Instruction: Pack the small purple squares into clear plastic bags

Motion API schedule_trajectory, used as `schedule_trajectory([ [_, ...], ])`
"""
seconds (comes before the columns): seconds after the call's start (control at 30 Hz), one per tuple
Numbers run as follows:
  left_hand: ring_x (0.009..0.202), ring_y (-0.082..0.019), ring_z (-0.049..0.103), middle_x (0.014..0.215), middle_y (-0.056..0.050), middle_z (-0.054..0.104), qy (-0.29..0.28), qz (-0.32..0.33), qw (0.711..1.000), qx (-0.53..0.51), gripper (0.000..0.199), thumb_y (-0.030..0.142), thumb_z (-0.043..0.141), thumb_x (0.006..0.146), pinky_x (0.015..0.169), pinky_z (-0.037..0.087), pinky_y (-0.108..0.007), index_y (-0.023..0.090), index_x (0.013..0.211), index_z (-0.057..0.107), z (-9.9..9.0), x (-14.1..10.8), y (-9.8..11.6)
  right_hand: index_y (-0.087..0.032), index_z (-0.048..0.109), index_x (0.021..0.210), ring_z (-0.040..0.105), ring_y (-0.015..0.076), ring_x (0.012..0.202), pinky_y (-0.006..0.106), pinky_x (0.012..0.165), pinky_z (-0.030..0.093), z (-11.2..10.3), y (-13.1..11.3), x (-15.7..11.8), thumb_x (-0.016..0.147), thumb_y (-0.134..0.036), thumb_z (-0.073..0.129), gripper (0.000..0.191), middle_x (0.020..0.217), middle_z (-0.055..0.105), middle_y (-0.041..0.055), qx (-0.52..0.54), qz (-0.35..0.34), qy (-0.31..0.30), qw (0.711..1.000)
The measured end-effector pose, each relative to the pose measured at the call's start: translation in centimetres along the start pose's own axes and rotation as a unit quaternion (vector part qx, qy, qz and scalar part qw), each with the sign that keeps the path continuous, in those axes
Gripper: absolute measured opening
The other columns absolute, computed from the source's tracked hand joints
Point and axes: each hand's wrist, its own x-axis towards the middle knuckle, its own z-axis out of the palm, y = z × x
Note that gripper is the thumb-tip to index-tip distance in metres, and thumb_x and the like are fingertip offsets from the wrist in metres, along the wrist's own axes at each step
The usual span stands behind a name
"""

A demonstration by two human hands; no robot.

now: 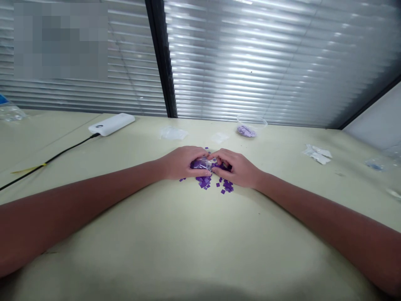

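Note:
My left hand is curled round a small clear plastic bag with purple pieces in it, low over the table. Close beside it, my right hand has its fingers and thumb curved round some small purple squares, its fingertips by the bag's right end. More loose purple squares lie in front of the hands, and a few show behind them. The hands hide part of the bag and of the heap.
Behind the hands are a clear round tub with pale lilac pieces, and flat clear bags. A white power bank with a black cable lies left. White packets lie right. Blinds stand along the table's back.

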Motion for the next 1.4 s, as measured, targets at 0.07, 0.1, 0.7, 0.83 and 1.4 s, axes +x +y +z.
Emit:
schedule_trajectory([
  [0.07,0.075,-0.018,0.054,0.083,-0.001,0.062,0.000,0.001,1.000,0.001,0.046,0.066,0.059,0.092,0.065,0.034,-0.028,0.020,0.091,0.058,-0.01,0.01,-0.01,-0.027,0.060,0.126,0.057,0.0169,0.080,0.029,0.071,0.045,0.02,0.04,-0.01,0.097,-0.028,0.062,0.029,0.097,0.064,0.0031,0.001,-0.001,0.001,1.000],
  [0.1,0.075,-0.018,0.054,0.083,-0.001,0.062,0.001,0.002,1.000,0.001,0.046,0.066,0.059,0.092,0.065,0.034,-0.028,0.020,0.090,0.058,-0.02,0.02,-0.03,-0.027,0.060,0.126,0.057,0.0169,0.080,0.029,0.071,0.045,0.03,0.05,-0.02,0.097,-0.028,0.062,0.029,0.097,0.064,0.0031,0.001,-0.001,0.001,1.000],
  [0.7,0.075,-0.018,0.054,0.083,-0.002,0.061,0.002,0.001,1.000,0.002,0.047,0.067,0.058,0.092,0.066,0.034,-0.028,0.020,0.090,0.058,0.01,-0.02,-0.01,-0.028,0.060,0.126,0.058,0.0173,0.080,0.030,0.072,0.046,0.02,0.12,-0.01,0.098,-0.031,0.060,0.029,0.099,0.065,0.0033,-0.003,-0.002,-0.002,1.000],
  [0.83,0.075,-0.018,0.055,0.082,-0.002,0.061,0.004,0.001,1.000,0.002,0.047,0.067,0.058,0.091,0.066,0.034,-0.029,0.020,0.090,0.058,-0.01,-0.02,0.02,-0.028,0.060,0.126,0.059,0.0177,0.082,0.030,0.073,0.047,0.01,0.11,-0.03,0.098,-0.030,0.060,0.029,0.100,0.066,0.0037,0.001,-0.005,0.000,1.000],
  [1.4,0.077,-0.019,0.055,0.084,-0.002,0.062,0.007,0.011,1.000,0.007,0.046,0.065,0.060,0.092,0.067,0.034,-0.028,0.020,0.092,0.059,0.11,0.00,-0.19,-0.027,0.060,0.126,0.059,0.0174,0.082,0.030,0.073,0.046,-0.01,0.05,0.00,0.098,-0.029,0.061,0.029,0.103,0.067,0.0038,0.000,-0.004,0.000,1.000],
])
